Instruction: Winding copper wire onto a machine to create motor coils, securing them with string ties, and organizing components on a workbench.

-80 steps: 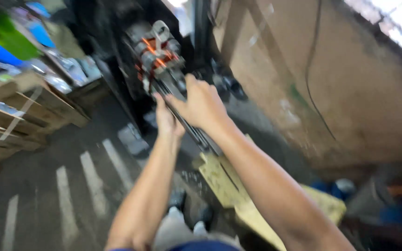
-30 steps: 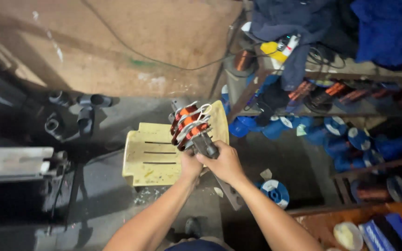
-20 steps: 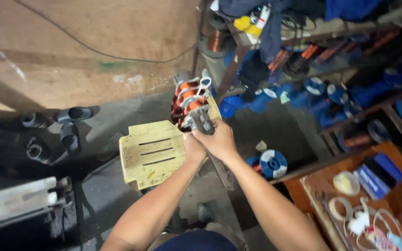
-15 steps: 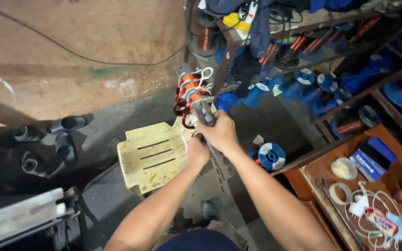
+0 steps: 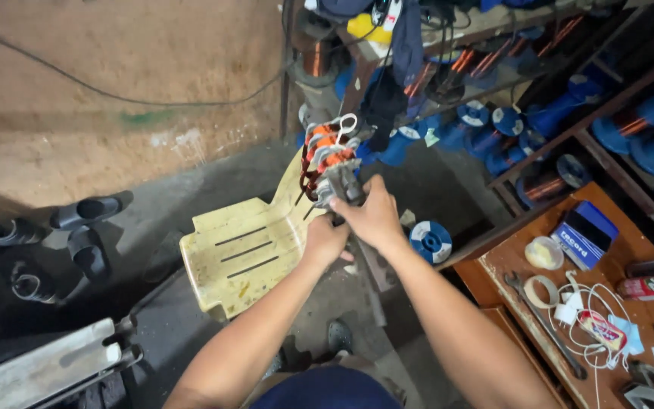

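Copper-wound motor stator [image 5: 328,163] is staying gripped in both our hands [image 5: 353,227], left [image 5: 325,238] and right [image 5: 376,220], while we are swinging it from the dark aisle to above the yellow plastic chair [image 5: 244,250].

We had the motor winding assembly [image 5: 328,163] held up in the air, not resting on anything. It was a metal core wrapped in orange-copper coils, with white sleeved loops sticking out at its top end. It stood roughly upright, tilted slightly. Both hands gripped its lower end: left hand [image 5: 325,238] below, right hand [image 5: 373,218] just beside the core.
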